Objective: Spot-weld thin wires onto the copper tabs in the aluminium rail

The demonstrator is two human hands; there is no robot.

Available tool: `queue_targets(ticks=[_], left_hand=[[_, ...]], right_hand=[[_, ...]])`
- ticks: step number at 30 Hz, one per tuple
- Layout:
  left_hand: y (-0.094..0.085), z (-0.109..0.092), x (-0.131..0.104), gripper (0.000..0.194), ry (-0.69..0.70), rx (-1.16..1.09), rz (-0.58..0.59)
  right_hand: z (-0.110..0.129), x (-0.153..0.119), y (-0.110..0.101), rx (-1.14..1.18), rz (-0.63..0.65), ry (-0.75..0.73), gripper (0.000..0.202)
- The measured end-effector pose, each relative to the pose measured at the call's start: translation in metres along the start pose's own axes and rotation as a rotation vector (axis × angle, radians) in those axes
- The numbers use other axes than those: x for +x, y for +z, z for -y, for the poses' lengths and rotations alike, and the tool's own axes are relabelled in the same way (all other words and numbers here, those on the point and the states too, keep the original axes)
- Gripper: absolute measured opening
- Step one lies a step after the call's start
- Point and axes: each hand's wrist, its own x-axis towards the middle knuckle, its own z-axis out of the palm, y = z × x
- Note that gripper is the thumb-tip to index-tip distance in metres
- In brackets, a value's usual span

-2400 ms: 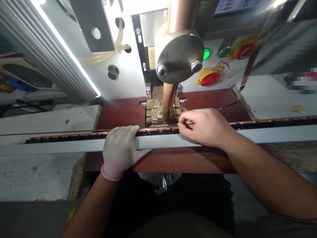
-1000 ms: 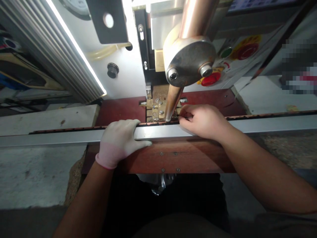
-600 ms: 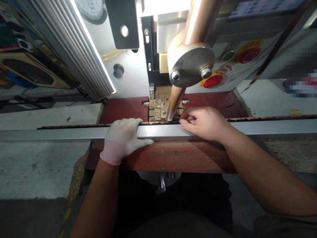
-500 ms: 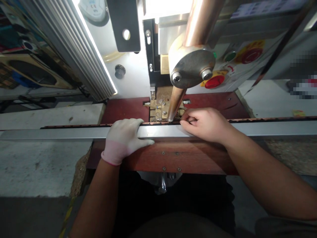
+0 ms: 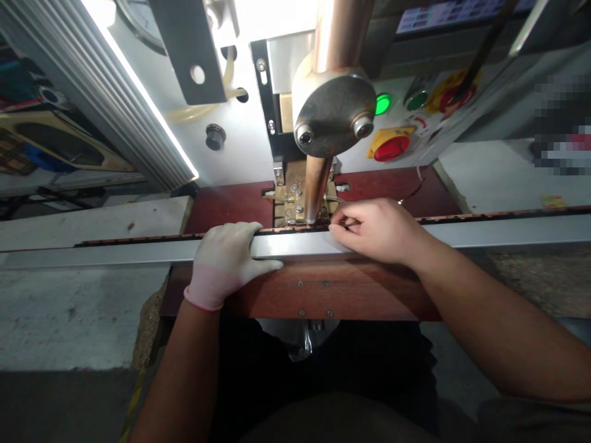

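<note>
My left hand (image 5: 226, 258), in a white glove with a pink cuff, grips a long silver metal bar (image 5: 290, 243). Its fingers reach over the top while the thumb lies along the near face. My bare right hand (image 5: 378, 231) is closed in a pinch on a thin dark piece (image 5: 351, 226) beside the bar's far edge, partly hidden by the fingers. Just left of those fingertips, a copper electrode rod (image 5: 315, 194) comes down to the dark, copper-edged strip (image 5: 138, 239) along the bar. Behind the rod sits a brass fixture block (image 5: 292, 195).
A steel-faced clamp (image 5: 336, 117) holds the rod above my hands. On the machine panel are a lit green light (image 5: 383, 104) and a red switch (image 5: 391, 147). A reddish-brown board (image 5: 332, 289) supports the bar. White worktops (image 5: 69, 314) extend leftward; a ribbed light housing (image 5: 115, 92) slants upper left.
The view has shifted and tilted slightly, so the machine appears further left and the green light shows fully. Both hands keep nearly the same places on the bar.
</note>
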Motion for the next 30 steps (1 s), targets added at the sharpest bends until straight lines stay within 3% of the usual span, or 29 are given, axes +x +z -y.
queue_targets(ticks=[5,16,26,30], left_hand=[[0.0,-0.004,-0.006,0.076,-0.005,-0.017,-0.029],[0.01,-0.014,-0.029,0.07,0.032,0.028,-0.241],[0.022,-0.048,-0.02,0.07,0.049,0.017,-0.286],[0.024,-0.051,-0.016,0.069,0.054,-0.002,-0.322]], right_hand=[[0.002,-0.002,0.0,-0.012,-0.004,0.049,0.019],[0.015,-0.01,-0.005,-0.019,-0.098,0.005,0.016],[0.026,-0.014,0.001,0.015,-0.078,-0.034,0.017],[0.026,-0.013,0.004,-0.056,-0.082,-0.022,0.021]])
